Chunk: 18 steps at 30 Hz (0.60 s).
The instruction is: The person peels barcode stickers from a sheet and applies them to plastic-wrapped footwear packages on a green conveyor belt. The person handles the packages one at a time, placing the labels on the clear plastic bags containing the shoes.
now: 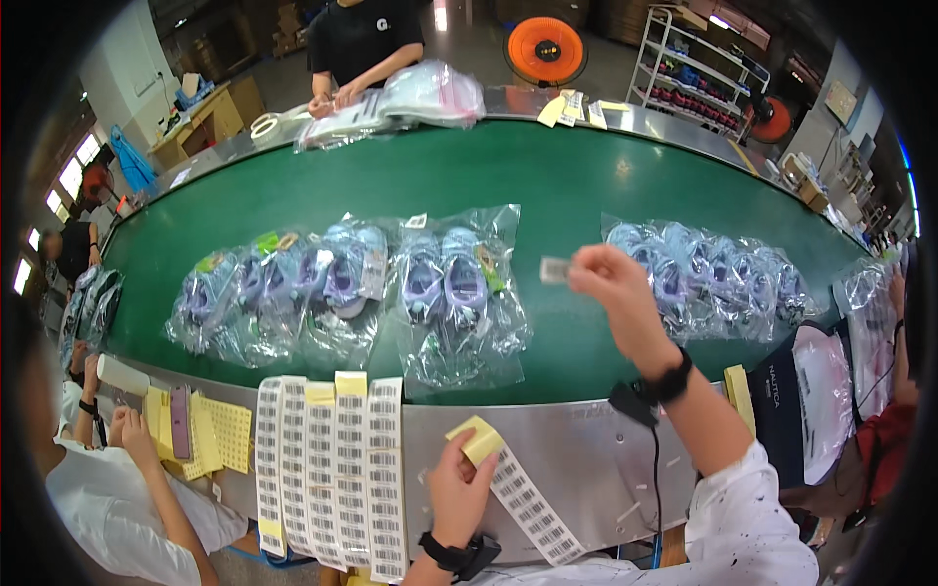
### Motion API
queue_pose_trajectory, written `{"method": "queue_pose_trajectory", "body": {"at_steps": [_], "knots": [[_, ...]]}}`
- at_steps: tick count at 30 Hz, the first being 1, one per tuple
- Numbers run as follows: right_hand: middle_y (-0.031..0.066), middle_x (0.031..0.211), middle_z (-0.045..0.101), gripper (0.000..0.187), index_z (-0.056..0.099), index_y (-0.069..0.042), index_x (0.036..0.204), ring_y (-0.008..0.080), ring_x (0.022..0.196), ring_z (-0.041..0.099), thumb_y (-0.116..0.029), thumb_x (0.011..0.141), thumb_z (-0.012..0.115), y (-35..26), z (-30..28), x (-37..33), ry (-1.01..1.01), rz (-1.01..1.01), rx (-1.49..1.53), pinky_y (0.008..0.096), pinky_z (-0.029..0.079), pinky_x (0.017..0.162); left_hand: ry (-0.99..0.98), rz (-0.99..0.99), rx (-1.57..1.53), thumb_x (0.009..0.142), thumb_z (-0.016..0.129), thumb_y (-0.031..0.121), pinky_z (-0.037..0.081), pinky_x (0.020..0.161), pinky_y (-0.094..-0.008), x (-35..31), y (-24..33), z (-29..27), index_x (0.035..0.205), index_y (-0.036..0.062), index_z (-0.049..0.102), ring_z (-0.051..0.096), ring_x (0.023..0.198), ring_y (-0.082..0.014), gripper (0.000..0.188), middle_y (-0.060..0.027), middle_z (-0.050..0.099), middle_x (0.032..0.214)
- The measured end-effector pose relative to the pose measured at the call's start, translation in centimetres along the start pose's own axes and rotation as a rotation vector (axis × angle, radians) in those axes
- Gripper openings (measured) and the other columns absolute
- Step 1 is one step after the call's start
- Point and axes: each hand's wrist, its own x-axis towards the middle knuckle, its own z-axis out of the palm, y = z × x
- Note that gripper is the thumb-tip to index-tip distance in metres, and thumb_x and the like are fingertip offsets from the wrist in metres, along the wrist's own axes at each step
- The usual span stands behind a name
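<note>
Left hand (457, 488) grips label strip (528, 503); right hand (611, 278) pinches sticker (554, 270).

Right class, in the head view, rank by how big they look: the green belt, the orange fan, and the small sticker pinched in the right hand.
1. Green belt
2. Orange fan, though it stands farther off
3. Small sticker in the right hand

The bagged sandals (445, 283) sit in glossy, crinkled clear plastic on a smooth, faintly shiny green belt (547, 186). The belt's edge (576, 459) is brushed metal. The barcode label strips (332, 469) look like matt paper.
</note>
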Motion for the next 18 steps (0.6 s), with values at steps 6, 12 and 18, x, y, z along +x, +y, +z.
{"method": "queue_pose_trajectory", "body": {"at_steps": [6,12,18], "knots": [[0.0021,0.075,0.062,0.012,0.064,-0.004,0.079,0.0095,0.068,0.053,-0.007,0.078,0.075,6.7,1.9,13.6,0.093,0.06,0.007,0.0243,0.039,0.06,0.032,0.059,0.082,0.087,0.067,0.004,0.052,0.069,-0.0241,-0.3,-1.4,0.9,0.122,-0.0034,0.058,0.064,0.081,-0.0105,0.037,-0.011,0.068,0.096],[0.0052,0.072,0.062,0.012,0.063,-0.003,0.073,0.0129,0.064,0.052,-0.002,0.073,0.075,9.0,5.5,17.9,0.114,0.278,-0.02,0.0323,0.041,0.057,0.035,0.05,0.098,0.089,0.062,-0.003,0.049,0.065,-0.0222,-0.8,-1.6,0.8,0.122,-0.0064,0.056,0.061,0.077,-0.0091,0.034,-0.0082,0.063,0.091],[0.0074,0.071,0.063,0.015,0.06,-0.002,0.067,0.0162,0.061,0.061,0.0,0.074,0.073,11.2,4.9,19.2,0.113,0.378,-0.096,0.0297,0.05,0.049,0.004,0.04,-0.026,0.09,0.058,-0.004,0.051,0.076,-0.025,-0.8,-2.7,1.4,0.126,-0.0066,0.05,0.063,0.09,-0.0137,0.037,-0.0127,0.062,0.104]]}}
